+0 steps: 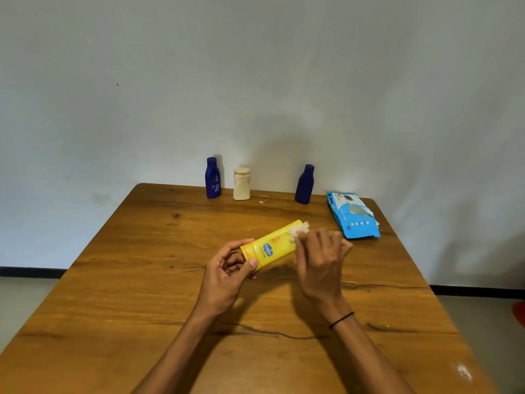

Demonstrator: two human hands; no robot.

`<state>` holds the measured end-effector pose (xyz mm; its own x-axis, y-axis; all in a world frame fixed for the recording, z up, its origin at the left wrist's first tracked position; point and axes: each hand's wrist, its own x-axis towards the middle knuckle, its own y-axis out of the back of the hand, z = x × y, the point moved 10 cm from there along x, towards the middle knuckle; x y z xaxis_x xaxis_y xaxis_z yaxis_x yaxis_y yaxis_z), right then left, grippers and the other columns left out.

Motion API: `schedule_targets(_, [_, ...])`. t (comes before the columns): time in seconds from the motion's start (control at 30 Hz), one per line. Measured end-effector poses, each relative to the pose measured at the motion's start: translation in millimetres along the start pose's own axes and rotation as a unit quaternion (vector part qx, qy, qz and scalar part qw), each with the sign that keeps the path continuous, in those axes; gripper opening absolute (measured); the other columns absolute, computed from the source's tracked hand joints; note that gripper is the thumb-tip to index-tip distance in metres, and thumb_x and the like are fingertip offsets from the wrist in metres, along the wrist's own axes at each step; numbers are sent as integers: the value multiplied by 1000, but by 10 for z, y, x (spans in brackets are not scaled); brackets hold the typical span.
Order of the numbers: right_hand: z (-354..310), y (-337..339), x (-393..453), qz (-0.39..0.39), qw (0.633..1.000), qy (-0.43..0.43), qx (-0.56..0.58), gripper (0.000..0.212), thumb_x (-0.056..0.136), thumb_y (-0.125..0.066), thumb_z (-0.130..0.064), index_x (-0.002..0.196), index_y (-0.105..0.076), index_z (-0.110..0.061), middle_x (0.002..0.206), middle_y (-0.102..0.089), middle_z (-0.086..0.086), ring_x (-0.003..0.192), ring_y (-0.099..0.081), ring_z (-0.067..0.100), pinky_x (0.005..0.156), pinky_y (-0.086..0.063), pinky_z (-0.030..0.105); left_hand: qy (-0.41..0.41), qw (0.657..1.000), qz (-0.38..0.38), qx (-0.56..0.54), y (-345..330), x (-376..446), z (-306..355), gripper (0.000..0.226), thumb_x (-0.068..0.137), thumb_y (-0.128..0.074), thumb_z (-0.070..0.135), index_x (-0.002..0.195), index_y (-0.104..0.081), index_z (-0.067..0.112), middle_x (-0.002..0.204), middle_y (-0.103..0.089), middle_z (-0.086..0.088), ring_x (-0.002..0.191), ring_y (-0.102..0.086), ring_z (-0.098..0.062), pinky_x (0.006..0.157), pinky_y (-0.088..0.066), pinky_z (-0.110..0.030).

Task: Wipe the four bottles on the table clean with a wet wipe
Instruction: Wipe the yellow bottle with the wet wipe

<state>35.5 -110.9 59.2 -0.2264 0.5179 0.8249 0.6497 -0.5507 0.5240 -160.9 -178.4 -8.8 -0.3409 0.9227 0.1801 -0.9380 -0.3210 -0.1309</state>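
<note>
Two of your hands are on one yellow bottle (272, 245), held above the middle of the wooden table (136, 294). Your left hand (227, 277) pinches the cap end, thumb on the near side and fingertips (247, 241) curled over the far side, so that grip is closed around the bottle. Your right hand (319, 265) is curled shut on a crumpled white wet wipe (298, 229), pressing it against the bottle's upper end; only a small tuft of the wipe shows past your knuckles. The bottle lies tilted, its cap toward you and to the left, its base rising away to the right, label facing up. A thin black band (341, 319) circles your right wrist. Farther out, along the table's back edge by the wall, three more bottles stand upright: a dark blue bottle (213, 177) on the left, a cream bottle (241, 184) just beside it, and a second dark blue bottle (304, 184) well apart to the right. A blue pack of wipes (353, 215) lies flat near the right edge, its flap facing up.
</note>
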Motion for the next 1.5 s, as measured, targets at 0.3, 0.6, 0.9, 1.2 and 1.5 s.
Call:
schedule_targets(0.3, [-510,-86,-147,-41,993,102,39,7,101,-58,-22,100,-56,-15,92,-61,8,86,-49,23,74,-33,38,-24,993,-54,99,-180,40,96,44,94,-75,11,134,-66,27,101,-73,-9,89,-72,-33,80,-65,-52])
schedule_targets(0.6, [-55,-112,-32,-54,995,83,-9,18,105,-49,-31,100,-57,-15,92,-62,7,87,-52,23,77,-30,36,-52,979,-85,179,-105,67,212,42,97,-73,21,134,-64,37,105,-73,8,91,-72,-21,75,-63,-37])
schedule_targets(0.9, [-248,-242,-1,-160,978,-65,117,11,105,-49,-30,102,-58,-24,96,-53,-8,91,-44,11,79,-34,32,-186,910,-123,350,-385,-13,426,42,101,-66,30,140,-54,33,114,-64,18,102,-66,4,80,-62,-20])
schedule_targets(1.2, [-79,-370,-80,-280,955,90,25,28,95,-60,-42,119,-64,-29,109,-50,-2,100,-38,14,77,-25,35,-245,845,-101,464,-229,-24,442,42,101,-64,29,140,-53,40,134,-62,13,106,-63,-2,81,-62,-32])
schedule_targets(1.5, [-300,-77,-16,-105,974,193,-48,32,100,-53,-39,115,-67,-15,113,-70,6,111,-51,24,85,-31,40,-56,956,-89,273,-160,126,281,75,84,-78,51,150,-46,38,130,-61,10,115,-65,-6,86,-63,-27])
